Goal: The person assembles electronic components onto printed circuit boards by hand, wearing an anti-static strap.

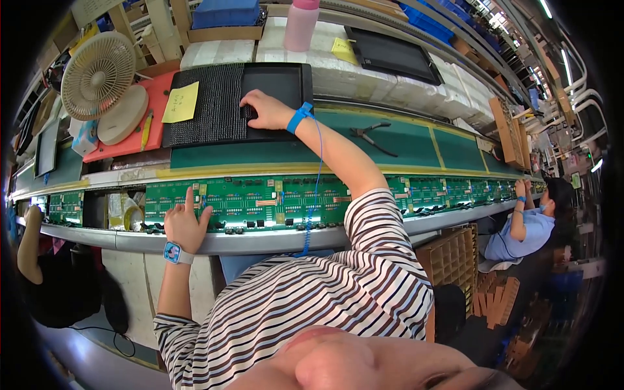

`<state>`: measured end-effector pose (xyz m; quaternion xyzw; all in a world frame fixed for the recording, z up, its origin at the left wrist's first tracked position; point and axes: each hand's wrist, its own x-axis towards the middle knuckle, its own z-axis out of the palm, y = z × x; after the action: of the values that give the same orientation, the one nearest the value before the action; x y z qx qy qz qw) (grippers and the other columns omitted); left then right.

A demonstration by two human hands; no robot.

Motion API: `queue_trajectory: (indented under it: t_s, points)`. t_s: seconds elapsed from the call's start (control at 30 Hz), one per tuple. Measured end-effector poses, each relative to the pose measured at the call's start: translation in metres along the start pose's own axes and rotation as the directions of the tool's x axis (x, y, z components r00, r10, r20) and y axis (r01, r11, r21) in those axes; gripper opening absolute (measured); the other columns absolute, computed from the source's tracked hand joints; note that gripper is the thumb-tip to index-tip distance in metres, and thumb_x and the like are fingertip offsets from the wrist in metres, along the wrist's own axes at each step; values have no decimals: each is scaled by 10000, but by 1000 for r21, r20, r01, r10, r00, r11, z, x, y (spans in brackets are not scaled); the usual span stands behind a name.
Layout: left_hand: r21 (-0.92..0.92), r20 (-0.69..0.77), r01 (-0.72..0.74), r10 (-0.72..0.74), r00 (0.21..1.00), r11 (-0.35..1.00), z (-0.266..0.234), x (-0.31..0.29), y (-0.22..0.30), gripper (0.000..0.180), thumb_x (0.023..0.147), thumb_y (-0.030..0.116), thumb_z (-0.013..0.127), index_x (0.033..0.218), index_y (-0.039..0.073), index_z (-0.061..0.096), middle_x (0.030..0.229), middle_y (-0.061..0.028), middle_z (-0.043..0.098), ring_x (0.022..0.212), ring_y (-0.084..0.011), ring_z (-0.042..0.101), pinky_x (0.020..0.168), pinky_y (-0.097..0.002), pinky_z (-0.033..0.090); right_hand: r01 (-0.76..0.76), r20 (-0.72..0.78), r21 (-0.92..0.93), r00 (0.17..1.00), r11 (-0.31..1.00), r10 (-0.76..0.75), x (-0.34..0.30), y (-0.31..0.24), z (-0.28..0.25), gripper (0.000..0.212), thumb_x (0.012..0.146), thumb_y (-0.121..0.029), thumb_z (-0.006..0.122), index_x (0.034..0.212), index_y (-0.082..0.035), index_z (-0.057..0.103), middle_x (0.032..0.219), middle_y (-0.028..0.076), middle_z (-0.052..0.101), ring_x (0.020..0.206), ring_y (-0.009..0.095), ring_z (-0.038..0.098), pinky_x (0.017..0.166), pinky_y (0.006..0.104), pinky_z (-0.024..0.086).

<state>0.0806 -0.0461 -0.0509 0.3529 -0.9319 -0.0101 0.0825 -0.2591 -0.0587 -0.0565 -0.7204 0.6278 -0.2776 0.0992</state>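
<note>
My left hand (pixel 185 226) lies on a green circuit board (pixel 240 201) on the line, index finger stretched out and thumb apart, holding nothing. Small parts, blue and black ones among them, stand on the board. Farther away, my right hand (pixel 268 112) reaches over a black tray (pixel 286 81). Its fingers and thumb are curled together at the edge of the tightly packed rows of small black components (pixel 218 97). Dark pieces show between the fingertips, too small to make out. A blue wrist strap (pixel 300 118) with a coiled cord (pixel 310 218) is on my right wrist.
Pliers (pixel 374 138) lie on the green mat right of the tray. A fan (pixel 101 78) stands at left by a yellow note (pixel 181 103). At the back is a pink bottle (pixel 301 26). A co-worker (pixel 525 224) sits far right; another person's arm (pixel 29 244) shows left.
</note>
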Motion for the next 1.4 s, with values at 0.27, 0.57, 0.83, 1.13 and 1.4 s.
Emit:
queue_trajectory:
  t_s: [0.27, 0.57, 0.83, 1.13, 1.4]
  points:
    - [-74, -16, -57, 56, 998, 996, 1, -1, 0, 626, 780, 419, 519, 1230, 10, 368, 679, -118, 571, 678, -260, 563, 717, -362, 432, -83, 19, 24, 996, 996, 82, 5, -6, -2, 545, 635, -125, 640, 1131, -83, 418, 1120, 157, 393, 953, 326, 484, 820, 354, 421]
    - [-191, 176, 77, -43, 983, 979, -22, 6, -2, 667, 753, 469, 537, 1206, 0, 397, 712, -156, 598, 664, -294, 588, 615, -382, 464, 15, -297, 212, 954, 977, 50, -3, -57, -19, 683, 585, -130, 676, 1187, -32, 369, 999, 137, 475, 904, 247, 487, 829, 318, 402]
    - [-351, -408, -210, 53, 911, 913, -32, 30, 25, 713, 642, 250, 688, 1223, -15, 372, 892, -179, 599, 717, -310, 598, 614, -362, 476, -26, -8, 456, 999, 890, 33, -40, -158, 21, 715, 576, -128, 674, 1190, 18, 338, 979, 160, 472, 899, 253, 503, 804, 322, 429]
    - [-554, -255, -139, -9, 967, 821, -4, 36, 32, 332, 707, 73, 583, 1038, 51, 555, 814, -175, 609, 740, -310, 605, 618, -353, 481, -148, -92, 471, 972, 869, 215, -50, -166, 62, 740, 607, -157, 692, 1199, 67, 308, 1068, 226, 439, 935, 267, 504, 810, 320, 430]
    - [-973, 212, 225, -206, 955, 42, 12, 45, 9, 228, 737, 134, 636, 912, -9, 615, 721, -32, 616, 553, -57, 509, 481, -177, 394, -3, -144, 410, 987, 912, 68, -59, -172, 53, 584, 692, -36, 570, 1223, -2, 328, 1052, 189, 499, 904, 242, 541, 740, 319, 449]
